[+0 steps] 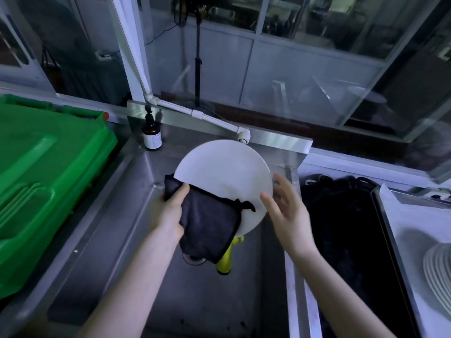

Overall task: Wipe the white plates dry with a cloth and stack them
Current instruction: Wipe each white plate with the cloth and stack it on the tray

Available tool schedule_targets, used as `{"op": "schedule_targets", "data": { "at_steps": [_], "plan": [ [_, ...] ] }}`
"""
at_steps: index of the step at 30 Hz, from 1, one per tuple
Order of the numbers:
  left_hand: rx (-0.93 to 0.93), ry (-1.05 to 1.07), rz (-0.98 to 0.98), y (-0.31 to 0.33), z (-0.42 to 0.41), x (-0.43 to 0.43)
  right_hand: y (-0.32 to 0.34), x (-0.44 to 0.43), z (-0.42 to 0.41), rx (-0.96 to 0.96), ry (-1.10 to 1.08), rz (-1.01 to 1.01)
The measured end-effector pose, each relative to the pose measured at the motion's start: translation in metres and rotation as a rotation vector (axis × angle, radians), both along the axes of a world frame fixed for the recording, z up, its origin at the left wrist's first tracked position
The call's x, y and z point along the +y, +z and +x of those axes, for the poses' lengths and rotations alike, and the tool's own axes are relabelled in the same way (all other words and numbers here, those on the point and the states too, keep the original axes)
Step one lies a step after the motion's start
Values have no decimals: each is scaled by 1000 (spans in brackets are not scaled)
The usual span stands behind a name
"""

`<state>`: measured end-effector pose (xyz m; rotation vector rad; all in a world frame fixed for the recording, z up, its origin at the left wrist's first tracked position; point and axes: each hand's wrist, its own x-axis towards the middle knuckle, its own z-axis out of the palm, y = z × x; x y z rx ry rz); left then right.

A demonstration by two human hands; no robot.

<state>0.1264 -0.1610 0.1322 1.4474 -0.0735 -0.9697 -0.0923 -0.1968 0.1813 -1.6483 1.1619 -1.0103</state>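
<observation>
One white plate (227, 172) tilted above sink (122, 215), between both hands. Left hand (170, 211) grips lower-left rim through dark cloth (210, 228); right hand (285, 206) spread wide, holding nothing, just beside right rim, contact unclear from blur. Plate stack (436, 272) well apart, far right in tray (380, 215); right hand nearer; route likely crosses sink edge

White plate (227, 167), blk cloth (207, 225), green bin (48, 167), yellow tool (225, 262).

i'm looking at a commercial dishwashing room: a deep steel sink (136, 215), a green crate (44, 179) left of it, stacked plates (436, 272) to its right.
</observation>
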Motion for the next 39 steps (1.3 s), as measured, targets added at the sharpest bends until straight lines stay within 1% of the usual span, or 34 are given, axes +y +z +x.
{"op": "schedule_targets", "data": {
  "at_steps": [2, 4, 6, 7, 9, 11, 14, 18, 22, 25, 27, 28, 30, 31, 32, 34, 36, 38, 39],
  "plan": [
    [-41, -23, -5, 3, 12, -5, 8, -1, -15, 255, 126, -328],
    [-51, -48, 14, 5, 22, -9, 14, -3, -22, 564, 349, -683],
    [-58, -123, 25, 6, 26, -12, 15, -7, -23, 785, 503, -889],
    [-64, -164, 28, 7, 27, -13, 14, -8, -20, 849, 532, -962],
    [-62, -227, 23, 10, 26, -14, 13, -11, -16, 861, 525, -1072],
    [-56, -266, 17, 12, 26, -14, 12, -14, -14, 806, 490, -1099],
    [-17, -320, -15, 17, 31, -13, 9, -16, -13, 780, 481, -1157],
    [25, -376, -8, 22, 40, -11, 9, -16, -12, 780, 479, -1198],
    [157, -364, 17, 22, 46, -7, 10, -11, -10, 770, 438, -1182],
    [225, -280, -21, 20, 55, -3, 9, -6, -13, 769, 447, -1070],
    [200, -209, -103, 19, 67, -1, 6, -4, -15, 733, 395, -915],
    [162, -159, -147, 18, 72, -1, 5, -4, -15, 714, 332, -813],
    [58, 13, -174, 18, 72, -2, 3, -7, -13, 668, 168, -569],
    [-5, 91, -166, 20, 65, -2, 2, -11, -11, 607, 112, -403],
    [-95, 133, -165, 20, 53, -2, 0, -14, -9, 496, 99, -213],
    [-329, 70, -196, 23, 22, -2, -2, -12, -3, 235, 94, 81],
    [-575, -115, -239, 27, -7, -3, -3, -5, 6, 0, 134, 274],
    [-882, -356, -329, 27, -27, -3, 0, 3, 16, -145, 199, 377],
    [-1026, -471, -389, 26, -34, -4, 1, 3, 20, -172, 204, 398]
  ]
}}
